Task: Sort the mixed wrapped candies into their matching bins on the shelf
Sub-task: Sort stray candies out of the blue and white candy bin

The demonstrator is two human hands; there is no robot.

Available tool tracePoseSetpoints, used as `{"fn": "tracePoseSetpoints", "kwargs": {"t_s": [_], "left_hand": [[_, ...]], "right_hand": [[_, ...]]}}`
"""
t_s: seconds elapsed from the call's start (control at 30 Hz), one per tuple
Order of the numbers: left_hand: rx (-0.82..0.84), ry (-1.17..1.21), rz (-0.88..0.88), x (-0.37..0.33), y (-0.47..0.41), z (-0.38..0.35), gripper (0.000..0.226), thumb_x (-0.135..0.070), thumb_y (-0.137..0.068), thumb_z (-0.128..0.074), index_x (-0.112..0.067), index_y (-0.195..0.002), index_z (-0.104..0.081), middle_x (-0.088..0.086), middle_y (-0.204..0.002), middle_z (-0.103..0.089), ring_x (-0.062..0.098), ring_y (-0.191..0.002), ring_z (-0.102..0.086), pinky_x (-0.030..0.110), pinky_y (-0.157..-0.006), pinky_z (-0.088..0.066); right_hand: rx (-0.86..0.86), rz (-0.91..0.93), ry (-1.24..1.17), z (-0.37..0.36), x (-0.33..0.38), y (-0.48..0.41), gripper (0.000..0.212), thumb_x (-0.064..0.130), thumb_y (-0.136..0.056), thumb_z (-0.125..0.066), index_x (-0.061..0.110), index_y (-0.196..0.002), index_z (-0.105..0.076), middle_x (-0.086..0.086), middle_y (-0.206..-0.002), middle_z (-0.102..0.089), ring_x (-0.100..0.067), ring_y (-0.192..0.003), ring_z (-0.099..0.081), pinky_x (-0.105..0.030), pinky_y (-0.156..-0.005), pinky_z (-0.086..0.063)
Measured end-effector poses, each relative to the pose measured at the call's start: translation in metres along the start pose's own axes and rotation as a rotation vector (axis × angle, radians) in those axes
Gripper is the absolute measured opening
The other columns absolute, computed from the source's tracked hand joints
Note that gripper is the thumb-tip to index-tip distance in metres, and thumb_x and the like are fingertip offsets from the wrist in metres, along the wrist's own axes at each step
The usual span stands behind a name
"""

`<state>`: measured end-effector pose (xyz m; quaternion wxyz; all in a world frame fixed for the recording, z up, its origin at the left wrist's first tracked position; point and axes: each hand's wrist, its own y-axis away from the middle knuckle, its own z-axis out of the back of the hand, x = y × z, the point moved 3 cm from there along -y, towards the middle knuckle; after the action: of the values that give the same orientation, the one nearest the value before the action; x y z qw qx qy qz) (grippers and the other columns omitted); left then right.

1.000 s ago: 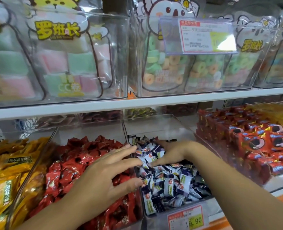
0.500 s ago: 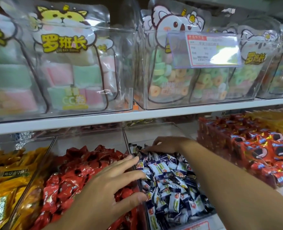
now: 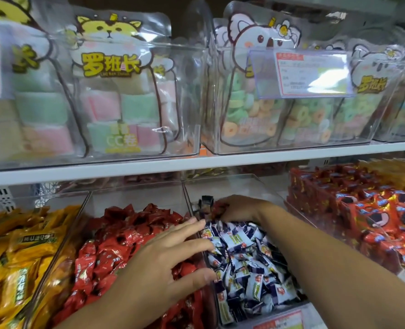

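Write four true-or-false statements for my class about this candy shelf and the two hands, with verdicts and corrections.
1. The yellow-wrapped candies lie to the left of the red-wrapped candies. True.
2. The right hand reaches into the yellow-wrapped candies. False: it reaches in among the blue-and-white wrapped candies, towards the back.
3. The left hand lies over the red-wrapped candies with its fingers straight. True.
4. The white upper shelf holds glass bottles. False: it holds clear plastic bags of pastel sweets, printed with cartoon animals.
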<state>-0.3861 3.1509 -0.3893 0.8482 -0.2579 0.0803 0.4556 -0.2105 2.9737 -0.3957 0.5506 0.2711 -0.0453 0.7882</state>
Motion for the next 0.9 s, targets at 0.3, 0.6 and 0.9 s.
{"fn": "tracePoseSetpoints", "kwargs": {"t_s": [0.3,0.6,0.9], "left_hand": [[-0.04,0.013,0.011,0.003,0.003,0.0,0.059,-0.089,-0.076,-0.03,-0.061,-0.125,-0.048,-0.047,-0.144,-0.017,-0.022,-0.136,-0.005,0.01,-0.106,-0.006],[-0.038,0.014,0.028,0.0,0.005,-0.001,0.055,-0.086,-0.076,-0.031,-0.065,-0.124,-0.046,-0.049,-0.142,-0.017,-0.024,-0.135,-0.007,0.006,-0.103,-0.005],[-0.057,0.02,0.028,0.001,0.004,-0.003,0.053,-0.084,-0.078,-0.035,-0.062,-0.123,-0.049,-0.047,-0.144,-0.019,-0.021,-0.136,-0.009,0.011,-0.106,-0.009]], "right_hand": [[-0.067,0.185,0.033,0.031,0.034,0.081,0.033,0.028,-0.072,-0.075,0.043,-0.1,-0.064,0.016,-0.086,-0.06,-0.007,-0.071,-0.057,-0.02,-0.064,-0.049],[-0.202,0.139,-0.107,0.058,0.003,0.139,0.02,0.016,-0.094,-0.06,0.026,-0.106,-0.073,0.015,-0.101,-0.072,0.014,-0.088,-0.061,0.0,-0.071,-0.041],[-0.094,0.067,0.135,0.02,-0.003,0.123,0.052,0.049,-0.097,-0.045,0.038,-0.146,-0.034,0.006,-0.146,-0.044,-0.012,-0.129,-0.046,-0.024,-0.103,-0.035]]}}
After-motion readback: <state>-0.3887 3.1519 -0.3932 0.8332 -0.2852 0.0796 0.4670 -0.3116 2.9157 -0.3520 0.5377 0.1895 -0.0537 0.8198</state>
